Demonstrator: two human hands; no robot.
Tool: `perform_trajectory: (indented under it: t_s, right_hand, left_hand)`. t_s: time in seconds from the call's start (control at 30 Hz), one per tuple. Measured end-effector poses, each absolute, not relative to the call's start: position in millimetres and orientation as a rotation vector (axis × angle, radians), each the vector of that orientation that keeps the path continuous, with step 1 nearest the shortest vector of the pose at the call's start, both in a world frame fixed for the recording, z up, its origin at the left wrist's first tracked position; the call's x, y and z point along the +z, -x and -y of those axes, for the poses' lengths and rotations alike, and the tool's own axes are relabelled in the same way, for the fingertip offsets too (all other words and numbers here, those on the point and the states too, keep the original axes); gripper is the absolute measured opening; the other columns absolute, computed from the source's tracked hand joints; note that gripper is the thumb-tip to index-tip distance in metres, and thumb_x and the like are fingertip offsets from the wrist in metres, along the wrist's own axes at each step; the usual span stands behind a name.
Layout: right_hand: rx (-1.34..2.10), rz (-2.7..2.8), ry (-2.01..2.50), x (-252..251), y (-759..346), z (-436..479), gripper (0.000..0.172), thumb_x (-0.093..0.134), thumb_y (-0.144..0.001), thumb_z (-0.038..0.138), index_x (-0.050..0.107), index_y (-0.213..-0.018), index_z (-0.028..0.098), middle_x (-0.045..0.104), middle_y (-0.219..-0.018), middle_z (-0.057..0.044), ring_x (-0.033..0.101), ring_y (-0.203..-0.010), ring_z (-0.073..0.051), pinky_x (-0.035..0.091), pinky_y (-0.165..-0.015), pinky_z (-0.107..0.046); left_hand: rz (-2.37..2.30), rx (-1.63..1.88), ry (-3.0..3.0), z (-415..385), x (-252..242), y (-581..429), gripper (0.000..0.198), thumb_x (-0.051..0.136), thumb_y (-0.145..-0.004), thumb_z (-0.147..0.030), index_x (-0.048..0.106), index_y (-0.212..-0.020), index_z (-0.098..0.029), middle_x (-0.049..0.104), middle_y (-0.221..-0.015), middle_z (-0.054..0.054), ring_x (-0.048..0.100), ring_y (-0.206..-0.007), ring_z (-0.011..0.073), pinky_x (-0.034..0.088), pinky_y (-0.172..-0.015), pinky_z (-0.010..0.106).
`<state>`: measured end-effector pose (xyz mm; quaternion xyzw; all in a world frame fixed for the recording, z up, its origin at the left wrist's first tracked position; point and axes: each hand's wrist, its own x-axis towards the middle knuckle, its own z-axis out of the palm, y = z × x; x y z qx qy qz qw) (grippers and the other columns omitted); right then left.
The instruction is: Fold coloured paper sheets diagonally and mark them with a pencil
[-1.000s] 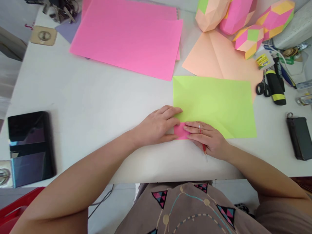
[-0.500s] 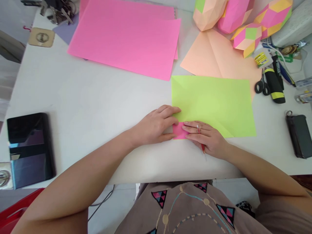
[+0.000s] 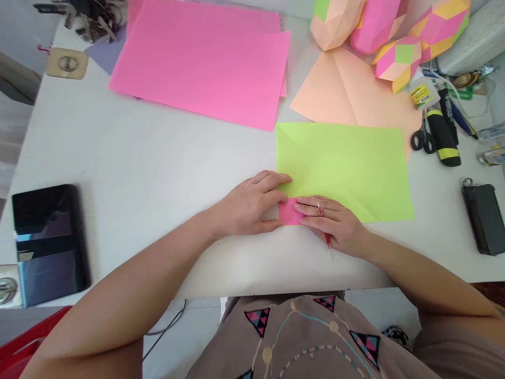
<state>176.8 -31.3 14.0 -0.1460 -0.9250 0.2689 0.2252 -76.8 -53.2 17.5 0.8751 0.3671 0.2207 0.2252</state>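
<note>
Pink paper piece [image 3: 288,212] sits on the green sheet's [image 3: 341,158] 8 o'clock corner, 3 o'clock from the left hand [image 3: 256,202], 9 o'clock from the right hand [image 3: 335,223]; both equally near. Sheet's long axis runs 9-to-3; piece's can't tell, right fingers cover its 3 o'clock side. Left loosely spread, gripping nothing, fingertips at its 9 o'clock edge. Right laid flattish, thin red tool [image 3: 327,240] tucked between fingers.

No readable lettering
The yellow label [image 3: 422,95] on the small white plastic bottle [image 3: 433,97] and pale lettering [image 3: 448,107] on the slim black marker [image 3: 452,126] are too small to read.
</note>
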Motion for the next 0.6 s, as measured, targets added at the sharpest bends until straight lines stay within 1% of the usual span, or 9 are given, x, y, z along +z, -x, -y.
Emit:
perform_trajectory:
  t_s: [0.23,0.47,0.6]
  right_hand:
    - [0.745,2.542,0.404,13.1,-177.3,31.8,0.023,0.053,-0.089,0.008,0.061,-0.109,0.017,0.066,-0.119,-0.013,0.053,-0.124,-0.022,0.049,-0.101,-0.045]
    - [0.733,2.537,0.406,14.0,-176.5,31.8,0.022,0.05,-0.09,0.007,0.062,-0.106,0.018,0.067,-0.117,-0.011,0.054,-0.123,-0.021,0.05,-0.099,-0.044]
    - [0.73,2.542,0.398,13.7,-177.1,31.9,0.024,0.051,-0.089,0.005,0.062,-0.106,0.016,0.067,-0.117,-0.013,0.054,-0.123,-0.021,0.05,-0.1,-0.044]
  left_hand:
    - [-1.004,0.589,-2.417,53.5,18.6,77.4,0.032,0.063,-0.082,-0.037,0.059,-0.103,-0.013,0.048,-0.132,0.018,0.046,-0.118,0.0308,0.046,-0.096,0.047]
    - [-1.002,0.59,-2.406,53.9,18.2,77.1,0.03,0.063,-0.083,-0.036,0.059,-0.102,-0.013,0.048,-0.133,0.018,0.045,-0.119,0.0302,0.045,-0.097,0.046]
    - [-0.996,0.606,-2.408,53.9,17.9,77.3,0.03,0.062,-0.083,-0.036,0.059,-0.102,-0.012,0.047,-0.132,0.019,0.046,-0.119,0.0305,0.045,-0.097,0.046]
